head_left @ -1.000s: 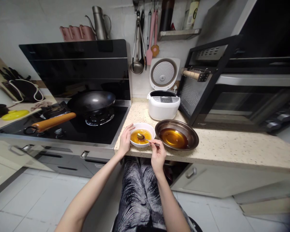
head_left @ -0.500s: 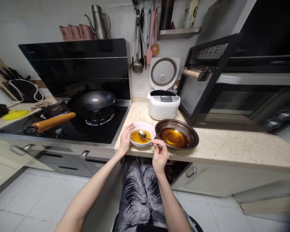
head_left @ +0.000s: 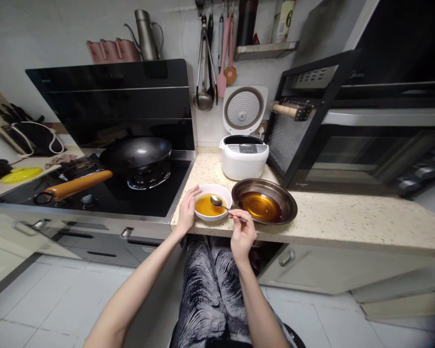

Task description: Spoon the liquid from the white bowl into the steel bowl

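Observation:
A white bowl [head_left: 213,218] with orange-yellow liquid [head_left: 205,207] in it stands at the counter's front edge. My left hand [head_left: 188,210] grips the bowl's left side, fingers along the rim. Between the fingers of my right hand [head_left: 243,233] is the handle of a metal spoon [head_left: 216,200]; its head is over the liquid inside the bowl, and whether it touches the surface I cannot tell. Right of the bowl, close to my right hand, sits a dark metal basin [head_left: 290,203] holding amber liquid [head_left: 259,206].
Behind the basin is a white rice cooker [head_left: 244,162] with its lid raised. At left, a black wok [head_left: 137,153] rests on the gas stove [head_left: 159,198], its wooden handle toward the front. An oven [head_left: 366,159] stands at right. Utensils [head_left: 204,63] hang on the wall.
My right hand and the spoon have shifted slightly right within the bowl. My left hand stays on the bowl. The whole view has moved a little.

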The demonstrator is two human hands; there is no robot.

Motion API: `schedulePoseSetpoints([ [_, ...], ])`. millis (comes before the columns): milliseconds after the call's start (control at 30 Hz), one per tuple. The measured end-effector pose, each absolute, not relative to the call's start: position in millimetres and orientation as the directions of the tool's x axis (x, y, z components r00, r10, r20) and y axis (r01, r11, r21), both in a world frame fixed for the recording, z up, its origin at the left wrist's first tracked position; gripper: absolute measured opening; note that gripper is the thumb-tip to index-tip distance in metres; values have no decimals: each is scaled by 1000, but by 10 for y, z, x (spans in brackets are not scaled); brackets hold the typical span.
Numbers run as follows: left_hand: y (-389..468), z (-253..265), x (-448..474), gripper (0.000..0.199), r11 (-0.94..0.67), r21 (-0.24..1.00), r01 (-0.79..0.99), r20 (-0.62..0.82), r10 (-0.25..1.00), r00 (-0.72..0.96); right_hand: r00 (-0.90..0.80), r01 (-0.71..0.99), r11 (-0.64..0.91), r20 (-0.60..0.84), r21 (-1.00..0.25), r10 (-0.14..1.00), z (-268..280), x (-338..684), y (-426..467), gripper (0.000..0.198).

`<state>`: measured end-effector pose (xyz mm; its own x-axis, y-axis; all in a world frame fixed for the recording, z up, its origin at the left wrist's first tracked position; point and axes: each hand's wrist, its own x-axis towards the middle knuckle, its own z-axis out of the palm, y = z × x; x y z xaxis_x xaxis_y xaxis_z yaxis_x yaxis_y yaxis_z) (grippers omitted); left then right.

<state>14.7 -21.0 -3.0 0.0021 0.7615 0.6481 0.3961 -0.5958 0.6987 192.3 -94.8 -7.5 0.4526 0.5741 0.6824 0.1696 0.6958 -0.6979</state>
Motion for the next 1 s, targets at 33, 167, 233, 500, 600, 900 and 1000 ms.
schedulePoseSetpoints([
  [33,-212,-28,147,47,-596,698,397,649,761,3,457,168,696,680,-699,573,-69,1929,-953,13],
  [167,-219,-18,151,48,-596,699,395,649,761,1,485,189,698,684,-691,545,-23,1965,-983,13],
  [233,-224,-11,154,48,-594,700,397,647,763,0,499,207,696,686,-688,529,12,1990,-1002,13],
  [500,-224,-11,141,49,-596,689,412,652,758,8,580,212,732,686,-647,439,128,2150,-1040,7],
  [600,-216,-21,134,50,-601,682,417,656,755,15,604,242,723,684,-647,410,117,2231,-1028,6],
  [900,-219,-20,142,48,-597,687,416,655,756,3,508,442,673,784,-593,357,24,2428,-978,10],
  [1000,-217,-23,138,48,-596,688,415,653,757,4,434,518,661,833,-543,344,16,2458,-973,13],
])
